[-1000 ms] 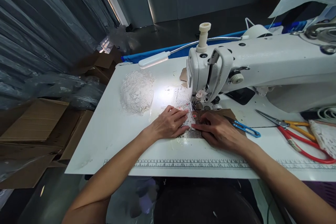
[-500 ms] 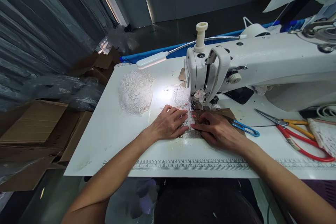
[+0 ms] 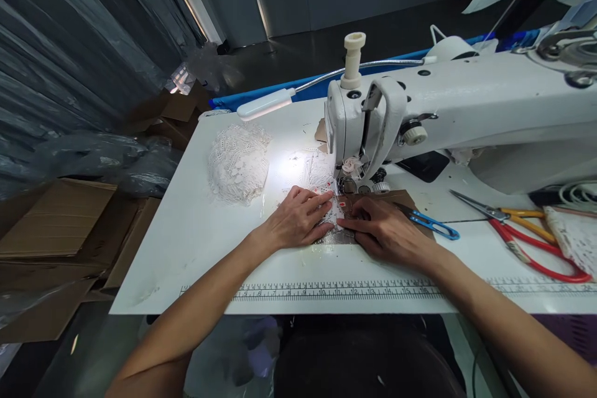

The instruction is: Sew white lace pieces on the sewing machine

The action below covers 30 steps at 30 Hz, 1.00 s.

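Observation:
White lace fabric [image 3: 330, 214] with small red marks lies under the needle area of a white sewing machine [image 3: 340, 130]. My left hand [image 3: 301, 217] rests flat on the lace, its fingers stretched toward the presser foot. From the right, my right hand [image 3: 385, 230] holds the lace's edge, index finger out and the other fingers curled. Brown cardboard [image 3: 401, 199] lies beneath that hand. Blue-handled thread snips [image 3: 433, 225] stick out beside its back; whether they touch the hand, I cannot tell.
A heap of white lace [image 3: 239, 165] sits left on the table. A lamp [image 3: 265, 104] hangs above. Red-and-orange-handled scissors [image 3: 527, 230] lie at right, near a dark phone-like object [image 3: 426, 166]. A printed ruler [image 3: 326, 291] runs along the front edge. Cardboard boxes [image 3: 56, 217] stand at left.
The view has shifted slightly. Both hands stay at nearly the same spot on the lace beside the needle.

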{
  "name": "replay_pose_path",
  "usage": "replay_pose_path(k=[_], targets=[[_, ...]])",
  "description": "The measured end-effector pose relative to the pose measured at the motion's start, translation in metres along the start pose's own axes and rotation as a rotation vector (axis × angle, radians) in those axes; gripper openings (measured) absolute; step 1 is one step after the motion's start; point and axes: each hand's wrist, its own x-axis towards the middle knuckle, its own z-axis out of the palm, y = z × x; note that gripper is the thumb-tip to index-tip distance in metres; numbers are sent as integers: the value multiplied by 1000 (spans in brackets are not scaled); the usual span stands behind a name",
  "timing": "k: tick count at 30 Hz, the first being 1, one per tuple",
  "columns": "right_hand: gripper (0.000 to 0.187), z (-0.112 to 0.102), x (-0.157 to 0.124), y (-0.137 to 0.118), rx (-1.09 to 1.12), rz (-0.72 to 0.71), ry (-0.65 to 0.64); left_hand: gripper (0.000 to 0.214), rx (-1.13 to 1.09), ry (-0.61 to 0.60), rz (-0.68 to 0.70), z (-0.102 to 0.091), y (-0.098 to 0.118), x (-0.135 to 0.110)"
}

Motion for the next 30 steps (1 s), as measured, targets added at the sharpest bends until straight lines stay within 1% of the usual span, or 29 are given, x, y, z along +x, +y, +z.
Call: replay_pose_path(k=[5, 8, 11, 15, 19, 25, 30], targets=[[33, 1, 0, -2, 24, 20, -1, 30, -29, 24, -71, 0, 4, 5], [34, 1, -1, -2, 26, 34, -10, 30, -29, 0, -95, -2, 7, 10], [37, 2, -2, -2, 13, 40, -17, 30, -22, -38, -60, -3, 5, 15], [37, 4, -2, -1, -7, 58, 9, 28, 12, -71, -18, -2, -2, 21], [37, 6, 0, -2, -23, 75, 34, 28, 53, -58, -4, 0, -5, 24], [36, 6, 2, -3, -38, 107, 12, 27, 64, -42, 11, 3, -11, 24], [34, 6, 3, -2, 0, 151, 2, 29, 57, -44, 35, 1, -13, 25]])
